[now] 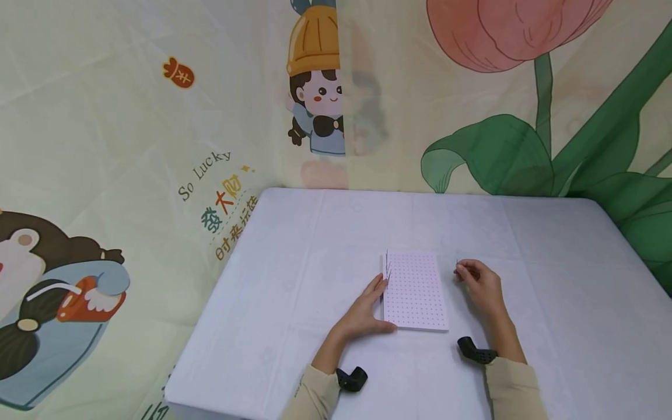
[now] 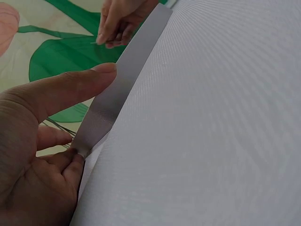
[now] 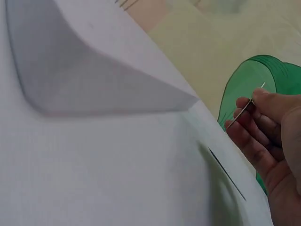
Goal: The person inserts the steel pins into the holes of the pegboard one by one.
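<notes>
A white board (image 1: 417, 291) dotted with rows of small holes lies on the table. Several thin dark pins (image 1: 388, 265) stand upright along its left edge, toward the far corner. My left hand (image 1: 364, 312) holds the near left corner, fingers along the left side and thumb at the near edge. In the left wrist view, that thumb (image 2: 101, 77) touches the board's side wall (image 2: 115, 89). Right of the board, apart from it, my right hand (image 1: 480, 286) pinches a thin metal pin (image 3: 241, 114) between thumb and fingertips, raised over the table.
White cloth (image 1: 315, 233) covers the table, which meets printed curtains (image 1: 388, 169) at the back. In the right wrist view, a thin dark line (image 3: 227, 174) shows on the cloth near the right hand. Black wrist cameras (image 1: 353, 379) sit at both sleeves.
</notes>
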The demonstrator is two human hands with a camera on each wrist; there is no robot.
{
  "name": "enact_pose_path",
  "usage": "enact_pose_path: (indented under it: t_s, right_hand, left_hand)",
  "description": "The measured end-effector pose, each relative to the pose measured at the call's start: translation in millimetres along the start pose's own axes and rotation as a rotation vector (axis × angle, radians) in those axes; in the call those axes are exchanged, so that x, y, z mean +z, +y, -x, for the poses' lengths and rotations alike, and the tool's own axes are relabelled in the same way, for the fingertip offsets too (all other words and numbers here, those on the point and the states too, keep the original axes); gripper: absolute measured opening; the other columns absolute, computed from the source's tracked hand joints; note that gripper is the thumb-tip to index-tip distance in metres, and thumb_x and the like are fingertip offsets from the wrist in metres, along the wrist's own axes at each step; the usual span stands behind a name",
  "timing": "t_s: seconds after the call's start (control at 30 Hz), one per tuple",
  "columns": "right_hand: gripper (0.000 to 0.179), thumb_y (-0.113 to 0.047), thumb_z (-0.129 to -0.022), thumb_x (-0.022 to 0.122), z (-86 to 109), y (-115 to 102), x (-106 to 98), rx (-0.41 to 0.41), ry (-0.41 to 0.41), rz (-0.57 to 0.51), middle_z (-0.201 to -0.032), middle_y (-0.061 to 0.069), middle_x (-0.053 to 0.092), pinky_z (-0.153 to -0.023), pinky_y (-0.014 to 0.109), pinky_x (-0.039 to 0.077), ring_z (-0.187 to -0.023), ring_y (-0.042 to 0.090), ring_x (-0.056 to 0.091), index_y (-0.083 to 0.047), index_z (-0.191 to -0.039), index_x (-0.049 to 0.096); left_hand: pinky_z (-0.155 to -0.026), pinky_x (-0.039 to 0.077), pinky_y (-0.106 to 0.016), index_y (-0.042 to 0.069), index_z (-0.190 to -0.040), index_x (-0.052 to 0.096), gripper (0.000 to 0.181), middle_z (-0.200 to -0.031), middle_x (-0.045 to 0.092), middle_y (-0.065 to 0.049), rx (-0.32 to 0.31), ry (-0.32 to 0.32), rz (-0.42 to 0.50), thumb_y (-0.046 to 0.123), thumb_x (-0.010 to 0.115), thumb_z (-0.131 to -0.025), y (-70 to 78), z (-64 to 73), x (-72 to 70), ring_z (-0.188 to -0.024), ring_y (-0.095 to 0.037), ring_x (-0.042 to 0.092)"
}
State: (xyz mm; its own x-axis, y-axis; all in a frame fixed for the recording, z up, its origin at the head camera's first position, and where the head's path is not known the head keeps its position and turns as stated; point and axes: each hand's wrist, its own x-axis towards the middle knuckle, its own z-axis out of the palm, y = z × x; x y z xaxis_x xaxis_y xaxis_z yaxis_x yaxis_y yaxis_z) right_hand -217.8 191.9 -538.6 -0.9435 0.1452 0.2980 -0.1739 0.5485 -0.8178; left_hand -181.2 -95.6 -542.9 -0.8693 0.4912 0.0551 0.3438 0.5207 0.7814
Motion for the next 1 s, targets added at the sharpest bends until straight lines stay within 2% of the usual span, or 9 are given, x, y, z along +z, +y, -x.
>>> enact_pose_path:
  t_s: [0.2, 0.3, 0.5, 0.57, 0.77, 0.9, 1.0]
  right_hand:
    - [0.013, -0.005, -0.087, 0.061, -8.2, -28.2, 31.8, -0.001, 0.07, -0.248, -0.085, 0.016, 0.064, -0.061, 0.015, 0.051, -0.068, 0.005, 0.06, 0.005, -0.096, 0.06]
    - [0.013, -0.002, -0.085, 0.062, -11.8, -40.3, 50.3, -0.019, 0.099, -0.318, -0.086, 0.014, 0.063, -0.063, 0.016, 0.052, -0.069, 0.006, 0.061, 0.004, -0.096, 0.059]
    - [0.016, 0.008, -0.082, 0.061, -21.2, -59.1, 80.4, -0.031, 0.081, -0.472, -0.087, 0.022, 0.06, -0.064, 0.02, 0.054, -0.071, 0.007, 0.062, 0.011, -0.096, 0.054]
    - [0.017, 0.007, -0.083, 0.061, -23.8, -62.5, 88.8, -0.038, 0.067, -0.475, -0.088, 0.022, 0.06, -0.065, 0.02, 0.053, -0.073, 0.011, 0.062, 0.01, -0.098, 0.053]
    - [0.017, -0.004, -0.086, 0.061, -32.3, -62.4, 111.1, -0.125, 0.033, -0.349, -0.092, 0.014, 0.061, -0.069, 0.016, 0.051, -0.081, 0.02, 0.062, 0.002, -0.101, 0.054]
    - [0.015, -0.005, -0.087, 0.062, -34.7, -60.4, 120.0, -0.192, 0.011, -0.293, -0.092, 0.011, 0.062, -0.07, 0.016, 0.051, -0.084, 0.022, 0.062, -0.001, -0.1, 0.056]
    - [0.015, -0.004, -0.086, 0.062, -34.7, -60.5, 123.3, -0.216, -0.004, -0.289, -0.092, 0.01, 0.062, -0.071, 0.018, 0.052, -0.085, 0.023, 0.062, -0.001, -0.099, 0.056]
  left_hand:
    - [-0.11, 0.02, -0.037, 0.003, -0.145, 0.024, 0.103, -0.153, 0.011, -0.01, -0.002, 0.0, -0.005, 0.028, 0.084, -0.065, 0.8, 0.1, -1.8, -0.139, -0.022, 0.013]
    - [-0.11, 0.019, -0.036, 0.003, -0.145, 0.024, 0.103, -0.153, 0.011, -0.011, 0.003, -0.004, -0.001, 0.028, 0.084, -0.065, 1.4, 0.5, -2.5, -0.139, -0.023, 0.013]
    - [-0.11, 0.019, -0.036, 0.003, -0.145, 0.023, 0.103, -0.153, 0.011, -0.012, 0.028, -0.008, -0.003, 0.028, 0.083, -0.066, -1.2, 0.2, -2.7, -0.138, -0.024, 0.013]
    - [-0.11, 0.02, -0.036, 0.003, -0.145, 0.023, 0.103, -0.153, 0.011, -0.013, 0.04, -0.004, -0.004, 0.029, 0.083, -0.066, -2.5, -0.2, -2.5, -0.138, -0.024, 0.014]
    - [-0.109, 0.021, -0.034, 0.003, -0.145, 0.024, 0.103, -0.153, 0.011, -0.01, 0.042, 0.001, -0.023, 0.032, 0.083, -0.066, -4.1, 0.7, -2.8, -0.138, -0.022, 0.016]
    - [-0.109, 0.021, -0.035, 0.0, -0.145, 0.024, 0.102, -0.153, 0.012, -0.013, 0.067, 0.0, -0.024, 0.031, 0.083, -0.066, -3.8, 1.2, -3.4, -0.138, -0.023, 0.016]
    - [-0.109, 0.021, -0.035, -0.001, -0.144, 0.025, 0.101, -0.152, 0.013, -0.016, 0.086, 0.001, -0.022, 0.03, 0.083, -0.067, -3.8, 1.7, -3.8, -0.138, -0.024, 0.016]
